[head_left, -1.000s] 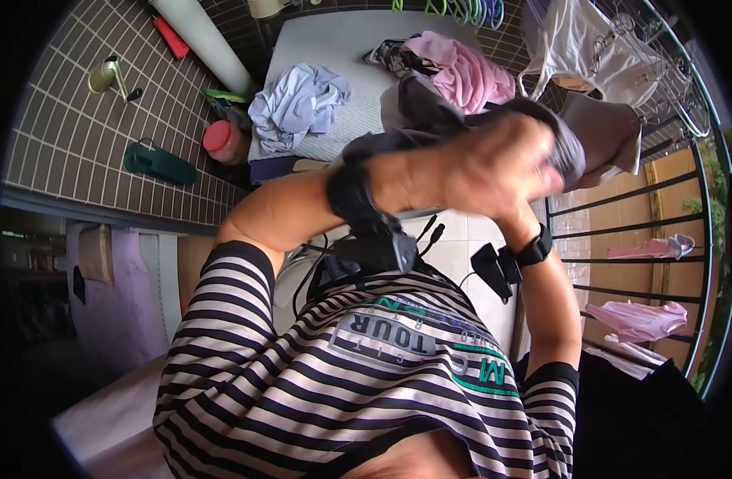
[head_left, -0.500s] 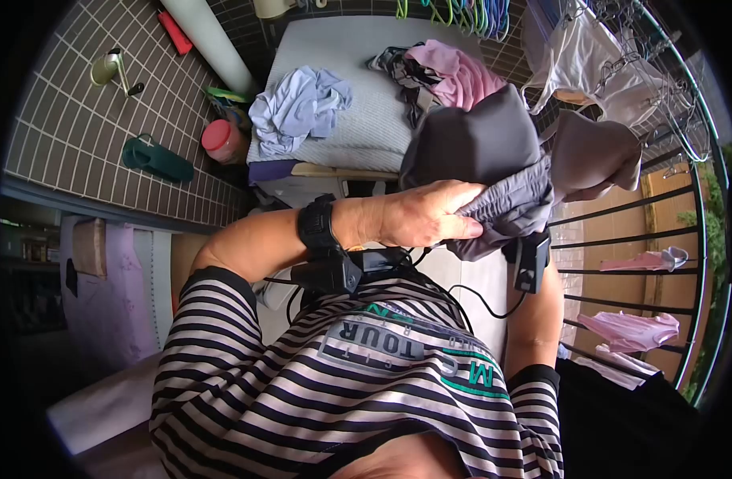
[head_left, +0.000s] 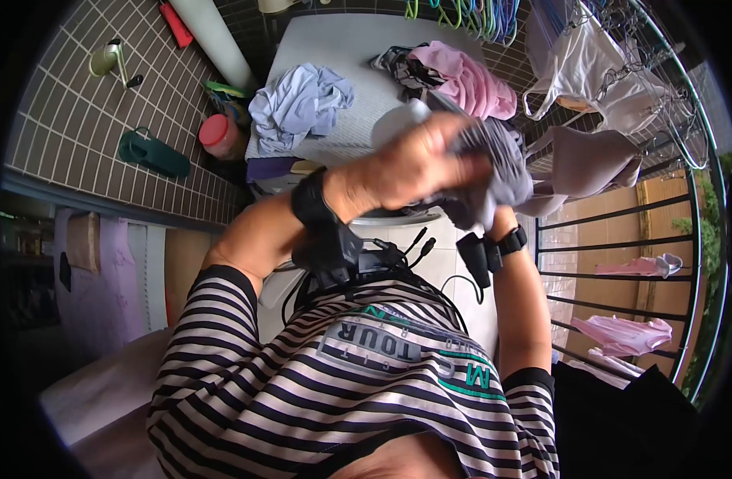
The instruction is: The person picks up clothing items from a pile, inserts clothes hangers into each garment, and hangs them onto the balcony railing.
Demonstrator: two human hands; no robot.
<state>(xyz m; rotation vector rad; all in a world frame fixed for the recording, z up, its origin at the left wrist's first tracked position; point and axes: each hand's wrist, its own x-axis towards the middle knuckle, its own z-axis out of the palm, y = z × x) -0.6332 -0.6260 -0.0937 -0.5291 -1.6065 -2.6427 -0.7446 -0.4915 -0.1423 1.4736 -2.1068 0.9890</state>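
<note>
A dark grey garment point(head_left: 506, 164) with a gathered, ribbed part is bunched up in front of me, above the floor. My left hand point(head_left: 418, 168) is at its left side, blurred by motion, with the fingers closed on the cloth. My right hand point(head_left: 505, 217) is at the garment's lower right; only the part near the wrist shows, and the cloth hides its fingers. A light blue-grey crumpled garment point(head_left: 302, 104) lies on a covered surface point(head_left: 366, 48), and a pink garment point(head_left: 470, 80) lies beside a black patterned one point(head_left: 410, 68).
Coloured hangers point(head_left: 478, 16) hang at the top. White clothing point(head_left: 585, 76) and a greyish-brown piece point(head_left: 585, 160) hang at the right by a metal railing point(head_left: 621, 237). A pink-lidded jar point(head_left: 218, 136) stands left of the covered surface. Black cables point(head_left: 414, 247) hang near my waist.
Since half a second ago, the grey garment has been bunched up and shifted slightly left. My left hand has moved up and blurred, and the right wrist has come into view below the cloth.
</note>
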